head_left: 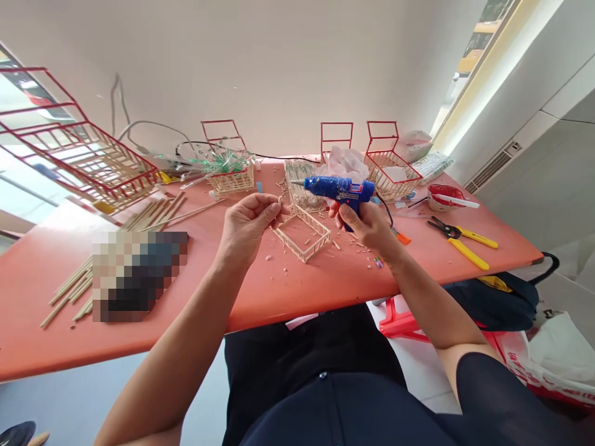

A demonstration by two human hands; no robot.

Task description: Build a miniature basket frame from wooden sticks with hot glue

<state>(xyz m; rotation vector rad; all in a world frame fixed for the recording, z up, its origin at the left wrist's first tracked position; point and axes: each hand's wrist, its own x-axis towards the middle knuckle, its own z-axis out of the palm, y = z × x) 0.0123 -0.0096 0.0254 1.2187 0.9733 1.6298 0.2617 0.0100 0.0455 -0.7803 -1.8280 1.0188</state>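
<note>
My right hand [367, 226] grips a blue hot glue gun [339, 188], its nozzle pointing left towards my other hand. With thumb and fingertips pinched together, my left hand [253, 223] holds a small piece of wooden stick, mostly hidden by the fingers. Between and just below both hands, a small rectangular frame of thin wooden sticks [304, 254] lies on the orange table [260, 294]. It has low slatted sides and an open middle. Wood scraps are scattered around it.
Several stick-built carts with red handles stand at the back, including a large one [116, 158] at left. Loose wooden sticks [69, 291] lie left by a pixelated dark object [146, 279]. At right are yellow-handled pliers [469, 244] and a red-lined cup [446, 197].
</note>
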